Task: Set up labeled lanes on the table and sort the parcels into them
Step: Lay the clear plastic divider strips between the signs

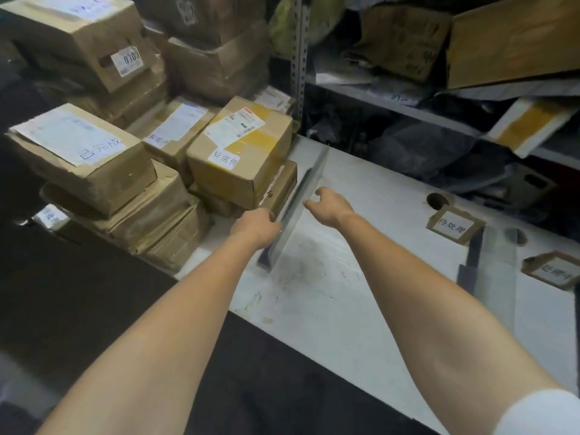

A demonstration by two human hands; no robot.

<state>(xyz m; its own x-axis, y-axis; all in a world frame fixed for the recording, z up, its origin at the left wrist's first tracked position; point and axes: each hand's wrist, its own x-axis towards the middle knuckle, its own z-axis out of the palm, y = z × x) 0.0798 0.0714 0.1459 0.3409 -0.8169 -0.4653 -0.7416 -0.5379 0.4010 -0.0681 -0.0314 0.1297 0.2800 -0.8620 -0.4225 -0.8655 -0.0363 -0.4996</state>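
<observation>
A thin grey divider panel (290, 237) stands on edge on the white table (361, 293), running away from me beside the stacked cardboard parcels. My left hand (257, 226) grips the panel's near part from the left side. Just right of its upper edge, my right hand (329, 205) hovers with fingers spread and loosely curved, holding nothing. The nearest parcel (241, 158) carries a handwritten white label and leans close to the panel. A second labelled parcel (81, 158) tops the left stack.
Two cardboard label cards (452, 226) (554, 270) lie on the table at the right, with a clear upright divider (492, 262) between them. A metal shelf (408, 108) packed with bags and boxes stands behind the table. More boxes (78, 36) pile up at the back left.
</observation>
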